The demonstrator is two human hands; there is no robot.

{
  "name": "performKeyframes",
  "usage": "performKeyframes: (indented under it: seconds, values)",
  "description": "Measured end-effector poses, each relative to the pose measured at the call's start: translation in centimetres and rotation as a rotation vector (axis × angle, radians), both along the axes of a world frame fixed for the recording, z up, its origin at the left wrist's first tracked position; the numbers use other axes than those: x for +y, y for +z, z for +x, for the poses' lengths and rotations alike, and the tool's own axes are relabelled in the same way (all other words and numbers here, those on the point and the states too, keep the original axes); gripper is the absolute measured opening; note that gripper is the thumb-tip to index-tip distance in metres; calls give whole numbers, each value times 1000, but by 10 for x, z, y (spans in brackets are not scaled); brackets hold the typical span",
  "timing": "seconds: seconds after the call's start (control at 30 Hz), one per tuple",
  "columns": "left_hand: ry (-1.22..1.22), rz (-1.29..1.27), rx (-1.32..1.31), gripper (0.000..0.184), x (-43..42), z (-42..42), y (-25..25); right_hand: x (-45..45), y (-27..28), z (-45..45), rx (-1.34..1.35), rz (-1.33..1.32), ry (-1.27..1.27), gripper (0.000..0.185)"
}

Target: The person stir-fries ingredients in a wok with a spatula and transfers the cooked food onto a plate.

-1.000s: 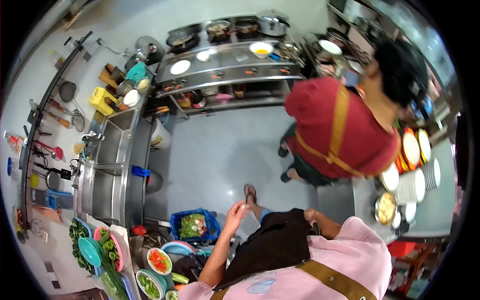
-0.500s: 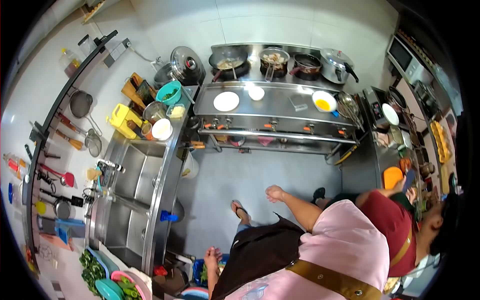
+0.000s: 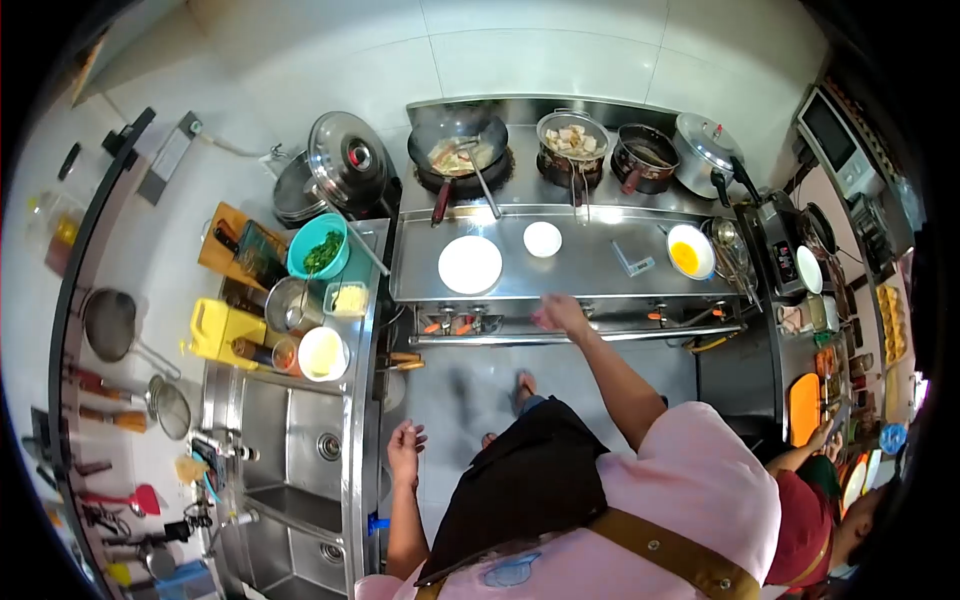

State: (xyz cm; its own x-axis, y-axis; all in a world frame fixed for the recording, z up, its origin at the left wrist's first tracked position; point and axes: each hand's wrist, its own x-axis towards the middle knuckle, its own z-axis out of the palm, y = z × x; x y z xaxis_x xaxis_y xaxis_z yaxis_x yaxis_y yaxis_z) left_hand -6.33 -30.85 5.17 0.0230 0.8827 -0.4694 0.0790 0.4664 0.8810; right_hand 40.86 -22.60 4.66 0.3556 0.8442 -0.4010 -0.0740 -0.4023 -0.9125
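My left hand (image 3: 405, 450) hangs beside the sink counter, fingers loosely bent and apart, with nothing in it. In front of the stove's front edge is my right hand (image 3: 563, 316), smeared by motion, so its fingers do not show clearly. Nearest to it on the steel stove ledge (image 3: 410, 270) are a small white bowl (image 3: 542, 239) and a white plate (image 3: 470, 265). Behind them a wok (image 3: 420, 150) holds food with a long-handled utensil resting in it. A pan (image 3: 545, 125) of pale chunks stands on the burner beside it.
A bowl of yellow liquid (image 3: 685, 258), a dark pan (image 3: 645, 180) and a pressure cooker (image 3: 705, 150) stand to the right. Left are a steel sink (image 3: 295, 420), a teal bowl of greens (image 3: 296, 262) and a yellow jug (image 3: 225, 330). A co-worker in red (image 3: 800, 515) stands at the right counter.
I have stepped forward, closer to the stove. My right hand has moved from over the floor to the stove's front edge. The co-worker now appears farther back at the lower right.
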Motion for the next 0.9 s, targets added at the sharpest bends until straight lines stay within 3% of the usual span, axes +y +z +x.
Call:
performKeyframes:
  seconds: [0.1,0.17,0.27,0.33,0.37,0.47,0.5,0.6,0.7,0.8,0.9]
  values:
    - [14,-53,51,40,47,14,-8,106,8,32,91,197,-125,31]
    - [35,-97,74,41,71,27,-22,175,14,46,-33,188,-189,34]
    - [36,-199,26,43,97,53,-25,268,-27,69,-384,183,-74,41]
    - [-13,-189,16,42,121,76,-17,306,-5,56,-570,61,-31,47]
    - [-37,-169,22,41,133,84,-12,314,8,46,-656,-14,-3,51]
    - [-41,-180,17,41,153,94,-6,335,57,40,-297,-211,188,56]
    - [-37,-182,7,41,167,96,-8,344,37,43,-482,-41,141,54]
    - [-29,-233,46,41,190,94,-8,343,19,70,-762,98,234,49]
    - [-106,-255,80,40,220,94,2,324,87,75,-597,-78,226,29]
    - [-242,-183,121,41,259,90,2,340,86,85,-760,-17,292,29]
    - [-164,1,31,38,294,80,-10,373,79,87,-615,95,222,30]
